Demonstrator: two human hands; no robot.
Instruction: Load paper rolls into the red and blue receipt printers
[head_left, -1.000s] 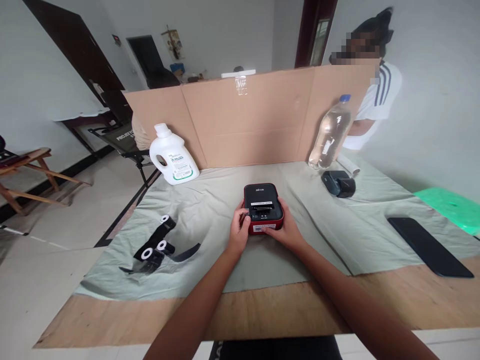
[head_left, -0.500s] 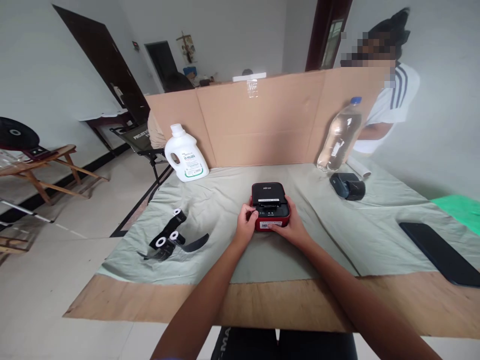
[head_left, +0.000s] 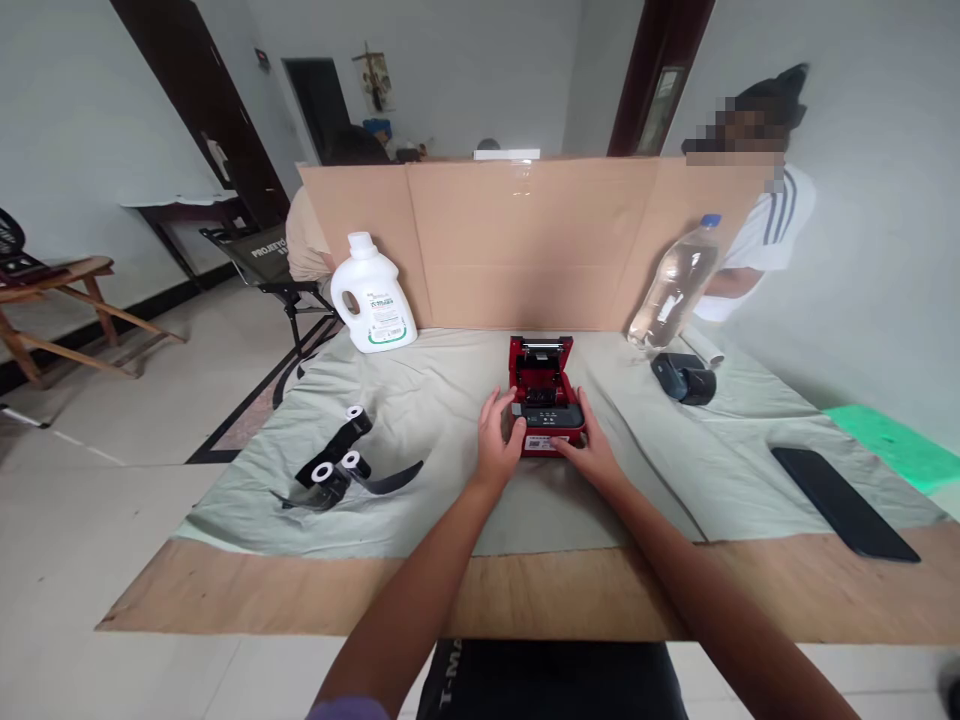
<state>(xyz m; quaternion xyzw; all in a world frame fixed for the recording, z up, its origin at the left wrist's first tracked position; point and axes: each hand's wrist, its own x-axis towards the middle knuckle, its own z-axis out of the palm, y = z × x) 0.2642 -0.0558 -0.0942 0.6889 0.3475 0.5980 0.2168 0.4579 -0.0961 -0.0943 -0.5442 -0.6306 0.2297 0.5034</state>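
Note:
A small red and black printer (head_left: pixel 553 441) stands on the cloth in front of me, its lid (head_left: pixel 541 352) raised at the back and its inner bay showing. My right hand (head_left: pixel 592 445) holds the printer's right side, thumb on the front face by a white label and fingers along the edge. At its left side is my left hand (head_left: pixel 498 440), fingers apart and curved, near or lightly touching the casing; exact contact is hard to tell. Several rolls of black strip (head_left: pixel 330 472) with white ends lie to the left, some partly unwound.
A white detergent bottle (head_left: pixel 373 300) and a clear bottle with a blue cap (head_left: pixel 677 285) stand before a cardboard screen (head_left: pixel 525 250). On the right lie a dark handheld device (head_left: pixel 681 378) and a black phone (head_left: pixel 844 502). Behind the screen, a person (head_left: pixel 787 215) is at the right.
The printer's lid has swung up and back, baring the bay. My left fingers have spread from their earlier curl, while my right hand stays at the printer's right side. The view has shifted slightly.

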